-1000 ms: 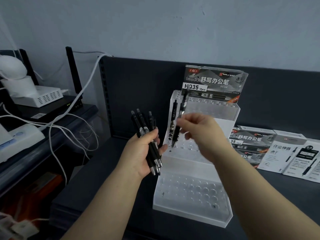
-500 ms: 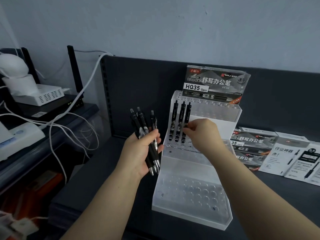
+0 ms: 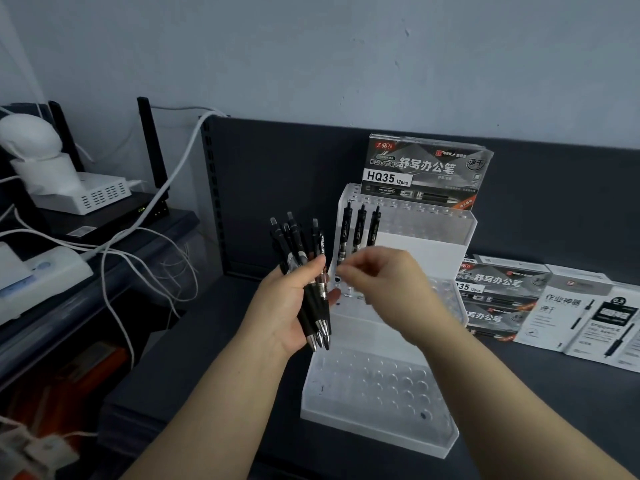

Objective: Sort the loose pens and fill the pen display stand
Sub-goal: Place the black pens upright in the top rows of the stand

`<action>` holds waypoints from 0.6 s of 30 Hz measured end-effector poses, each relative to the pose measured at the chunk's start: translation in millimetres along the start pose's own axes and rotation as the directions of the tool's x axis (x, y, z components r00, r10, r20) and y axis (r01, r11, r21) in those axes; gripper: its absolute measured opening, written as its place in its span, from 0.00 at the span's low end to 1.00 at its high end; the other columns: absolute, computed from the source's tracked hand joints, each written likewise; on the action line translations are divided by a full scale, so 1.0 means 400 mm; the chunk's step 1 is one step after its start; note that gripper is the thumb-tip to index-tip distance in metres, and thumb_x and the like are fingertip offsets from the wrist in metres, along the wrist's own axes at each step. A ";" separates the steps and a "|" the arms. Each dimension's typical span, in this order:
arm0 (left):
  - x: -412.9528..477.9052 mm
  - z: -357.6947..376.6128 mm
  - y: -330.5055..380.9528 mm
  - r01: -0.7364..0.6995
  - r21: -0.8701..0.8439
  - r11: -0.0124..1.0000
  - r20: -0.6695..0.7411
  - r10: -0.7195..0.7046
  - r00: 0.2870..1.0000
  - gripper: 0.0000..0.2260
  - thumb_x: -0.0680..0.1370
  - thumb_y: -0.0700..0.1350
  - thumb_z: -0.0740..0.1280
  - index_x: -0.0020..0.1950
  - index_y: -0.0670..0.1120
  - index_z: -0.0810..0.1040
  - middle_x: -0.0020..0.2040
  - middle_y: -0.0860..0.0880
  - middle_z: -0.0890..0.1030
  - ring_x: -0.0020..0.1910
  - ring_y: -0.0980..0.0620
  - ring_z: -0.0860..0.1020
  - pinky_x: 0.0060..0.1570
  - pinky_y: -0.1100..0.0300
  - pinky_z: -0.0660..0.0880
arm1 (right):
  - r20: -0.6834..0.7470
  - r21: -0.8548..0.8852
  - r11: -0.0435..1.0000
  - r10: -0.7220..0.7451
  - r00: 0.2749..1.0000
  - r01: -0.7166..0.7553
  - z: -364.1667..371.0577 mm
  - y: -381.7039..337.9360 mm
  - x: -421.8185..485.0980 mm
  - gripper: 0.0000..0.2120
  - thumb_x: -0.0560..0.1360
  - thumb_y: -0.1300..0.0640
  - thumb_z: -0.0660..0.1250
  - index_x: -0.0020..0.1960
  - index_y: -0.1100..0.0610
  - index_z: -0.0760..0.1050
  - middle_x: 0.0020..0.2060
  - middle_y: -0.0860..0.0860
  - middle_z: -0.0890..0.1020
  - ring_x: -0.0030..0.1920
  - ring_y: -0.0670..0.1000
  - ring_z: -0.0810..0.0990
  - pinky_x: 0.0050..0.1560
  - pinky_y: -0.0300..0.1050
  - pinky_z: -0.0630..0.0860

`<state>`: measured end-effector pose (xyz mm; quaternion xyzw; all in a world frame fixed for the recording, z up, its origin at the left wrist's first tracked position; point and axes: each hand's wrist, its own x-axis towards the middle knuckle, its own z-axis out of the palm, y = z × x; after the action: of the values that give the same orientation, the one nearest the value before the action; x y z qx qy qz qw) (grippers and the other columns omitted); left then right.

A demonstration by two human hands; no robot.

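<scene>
My left hand (image 3: pixel 287 306) grips a bundle of several black click pens (image 3: pixel 298 244), tips down, just left of the clear acrylic display stand (image 3: pixel 381 403). Three black pens (image 3: pixel 360 230) stand side by side in the leftmost holes of the stand's upper tier. My right hand (image 3: pixel 384 282) hovers in front of the stand's middle tier, blurred, with its fingers stretched left toward the bundle and nothing in them. The lower tier's holes show no pens.
A black HQ35 pen box (image 3: pixel 426 171) sits on top of the stand. More pen boxes (image 3: pixel 498 292) and white packs (image 3: pixel 588 317) lie to the right on the dark shelf. A side shelf at left carries a white router (image 3: pixel 100 195) and loose cables (image 3: pixel 138 244).
My right hand set a third pen into the upper tier beside the other two, let go, and moved down and left toward the bundle. My left hand barely shifted.
</scene>
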<state>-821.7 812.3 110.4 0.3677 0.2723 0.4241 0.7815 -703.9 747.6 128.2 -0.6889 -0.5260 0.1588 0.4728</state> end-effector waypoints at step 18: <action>-0.029 0.014 -0.014 -0.018 0.090 0.996 -0.053 0.023 0.998 0.08 0.77 0.46 0.67 0.46 0.42 0.79 0.31 0.49 0.79 0.28 0.54 0.75 0.28 0.62 0.75 | -0.327 0.073 0.996 0.075 0.942 -0.055 -0.089 0.070 0.092 0.06 0.74 0.55 0.69 0.48 0.56 0.79 0.38 0.51 0.83 0.38 0.51 0.81 0.46 0.50 0.80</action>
<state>-820.5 798.0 110.5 0.3933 0.3083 0.4294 0.7523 -647.7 762.4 133.5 -0.7076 -0.4115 0.0735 0.5697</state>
